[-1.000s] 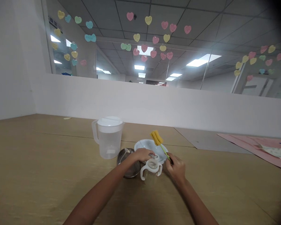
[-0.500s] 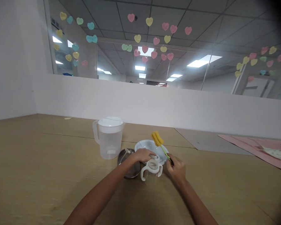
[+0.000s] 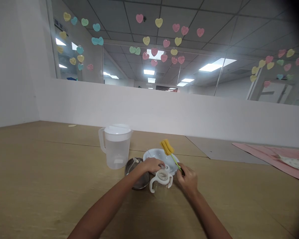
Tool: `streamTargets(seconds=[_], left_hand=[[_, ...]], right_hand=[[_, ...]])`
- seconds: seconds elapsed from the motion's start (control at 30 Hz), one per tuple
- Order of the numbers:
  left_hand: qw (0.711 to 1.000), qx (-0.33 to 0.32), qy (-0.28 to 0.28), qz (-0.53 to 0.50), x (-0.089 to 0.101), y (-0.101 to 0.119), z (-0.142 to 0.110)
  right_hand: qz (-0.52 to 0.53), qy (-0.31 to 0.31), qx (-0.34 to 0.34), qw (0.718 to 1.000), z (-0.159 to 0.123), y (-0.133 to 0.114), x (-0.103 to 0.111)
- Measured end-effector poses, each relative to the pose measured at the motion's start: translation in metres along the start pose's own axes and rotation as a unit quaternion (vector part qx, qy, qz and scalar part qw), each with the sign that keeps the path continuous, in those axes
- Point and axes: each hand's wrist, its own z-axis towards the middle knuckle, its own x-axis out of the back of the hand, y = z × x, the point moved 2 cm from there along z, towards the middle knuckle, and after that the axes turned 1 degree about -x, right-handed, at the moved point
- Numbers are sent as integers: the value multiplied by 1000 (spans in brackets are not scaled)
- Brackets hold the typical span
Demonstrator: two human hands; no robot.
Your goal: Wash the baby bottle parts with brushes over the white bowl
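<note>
My left hand [image 3: 152, 164] rests with curled fingers on the top of a clear baby bottle [image 3: 161, 179] with a white two-handled collar, which stands on the wooden table [image 3: 52, 186]. My right hand [image 3: 188, 179] pinches the green handle of a bottle brush [image 3: 169, 151]. Its yellow sponge head points up and away over a white bowl [image 3: 159, 156] just behind the bottle. A round metal dish [image 3: 135, 172] lies under my left wrist.
A clear plastic pitcher with a white lid [image 3: 116, 145] stands left of the bowl. A pink mat with a cloth on it [image 3: 281, 157] lies at the far right. A low white wall topped by glass with paper hearts runs behind the table.
</note>
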Motion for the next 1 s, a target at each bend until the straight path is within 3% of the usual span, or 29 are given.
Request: streamTargets(seconds=[0.2, 1.0], left_hand=[[1000, 1, -10, -4, -2, -4, 4], [996, 46, 80, 10, -3, -1, 1]], right_hand=[[0, -3, 5, 1000, 0, 1, -1], [-2, -9, -7, 1000, -1, 0, -2]])
